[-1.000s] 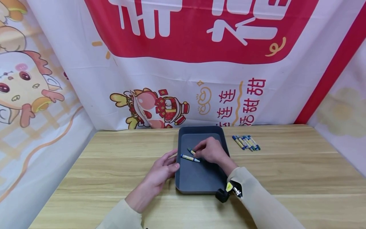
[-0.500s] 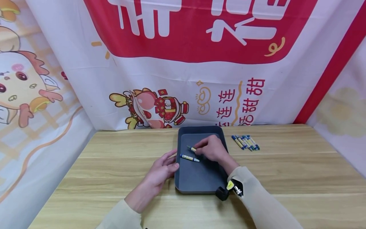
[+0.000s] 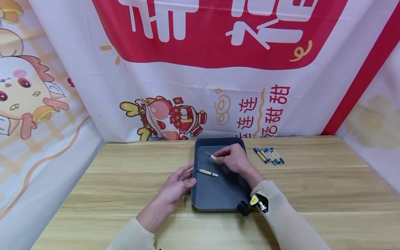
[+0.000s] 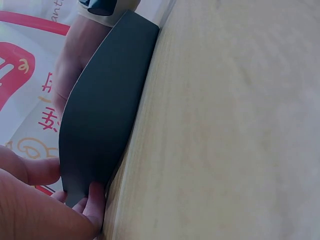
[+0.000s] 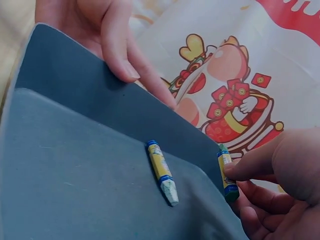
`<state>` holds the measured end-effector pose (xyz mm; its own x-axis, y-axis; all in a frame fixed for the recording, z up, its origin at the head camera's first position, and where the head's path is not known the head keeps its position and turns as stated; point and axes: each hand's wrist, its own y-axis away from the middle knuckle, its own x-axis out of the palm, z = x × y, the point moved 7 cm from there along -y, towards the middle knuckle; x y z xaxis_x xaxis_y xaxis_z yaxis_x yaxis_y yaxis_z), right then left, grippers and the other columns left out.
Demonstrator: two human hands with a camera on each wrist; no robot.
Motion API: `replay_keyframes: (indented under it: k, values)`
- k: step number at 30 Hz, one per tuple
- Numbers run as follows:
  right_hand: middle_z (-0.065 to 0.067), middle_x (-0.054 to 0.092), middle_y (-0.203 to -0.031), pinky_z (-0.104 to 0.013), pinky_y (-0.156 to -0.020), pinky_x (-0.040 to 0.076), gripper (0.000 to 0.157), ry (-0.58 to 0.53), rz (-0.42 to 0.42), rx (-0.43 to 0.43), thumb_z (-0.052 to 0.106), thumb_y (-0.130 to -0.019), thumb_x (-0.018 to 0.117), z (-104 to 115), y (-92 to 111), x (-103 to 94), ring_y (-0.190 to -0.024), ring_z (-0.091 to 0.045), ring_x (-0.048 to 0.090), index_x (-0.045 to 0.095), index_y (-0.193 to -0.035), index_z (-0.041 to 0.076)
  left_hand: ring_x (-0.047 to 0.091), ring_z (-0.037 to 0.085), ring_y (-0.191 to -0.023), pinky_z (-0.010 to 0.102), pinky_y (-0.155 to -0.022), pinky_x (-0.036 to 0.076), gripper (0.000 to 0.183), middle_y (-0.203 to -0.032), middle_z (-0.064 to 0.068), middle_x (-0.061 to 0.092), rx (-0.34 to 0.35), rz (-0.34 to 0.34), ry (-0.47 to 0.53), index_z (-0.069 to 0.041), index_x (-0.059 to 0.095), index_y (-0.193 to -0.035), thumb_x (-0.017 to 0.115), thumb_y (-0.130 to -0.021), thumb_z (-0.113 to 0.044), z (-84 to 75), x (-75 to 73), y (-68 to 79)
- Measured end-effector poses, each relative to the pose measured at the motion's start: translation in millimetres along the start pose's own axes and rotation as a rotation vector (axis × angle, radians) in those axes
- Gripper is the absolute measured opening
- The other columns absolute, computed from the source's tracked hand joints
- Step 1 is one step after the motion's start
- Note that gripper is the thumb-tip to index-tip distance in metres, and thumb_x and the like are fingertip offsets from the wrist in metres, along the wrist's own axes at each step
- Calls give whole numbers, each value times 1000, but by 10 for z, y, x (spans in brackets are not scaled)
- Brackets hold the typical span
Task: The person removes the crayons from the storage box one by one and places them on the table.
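A dark grey tray (image 3: 218, 198) rests on the table. My left hand (image 3: 176, 185) holds its left wall, thumb over the rim and fingers (image 4: 95, 202) along the outside. Over the far part of the tray, my right hand (image 3: 234, 159) pinches a green crayon (image 5: 227, 175) in a yellow-and-blue wrapper between thumb and fingers. The crayon's green tip (image 3: 207, 153) points toward the far left. Below it, a pale-tipped crayon (image 3: 207, 172) in a similar wrapper lies on the tray floor near the left wall, also visible in the right wrist view.
Several more crayons (image 3: 268, 156) lie side by side on the wooden table (image 3: 312, 187), right of the tray's far end. A white and red printed cloth (image 3: 200, 80) hangs behind the table. A black camera mount (image 3: 244, 208) on my right wrist overlaps the tray's near right corner.
My right hand has moved slightly away from me and to the right with the green crayon, whose angle has shifted a little. The left hand and the other crayons stay put.
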<state>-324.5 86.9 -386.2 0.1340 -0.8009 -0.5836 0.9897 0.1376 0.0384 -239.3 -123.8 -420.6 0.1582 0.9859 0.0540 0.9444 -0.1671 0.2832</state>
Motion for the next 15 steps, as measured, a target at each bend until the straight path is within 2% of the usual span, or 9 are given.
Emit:
replay_keyframes:
  k: [7,15]
  values:
    - [-8,80,-112,-31,-80,55,16,-41,-24,-26,16,-97,78,-19,4,-118,-92,-20,68,85,-111,14,60,38,-140,55,-119,46,60,-164,24,46,6,-2,4,-16,44,-162,58,-106,-3,3,3,5]
    - [-9,78,-117,-32,-82,52,19,-26,-52,19,20,-99,75,-55,42,-328,-96,-24,67,83,-116,16,59,39,-141,56,-119,45,61,-164,25,46,9,-3,5,-15,43,-163,58,-105,-2,-3,9,7]
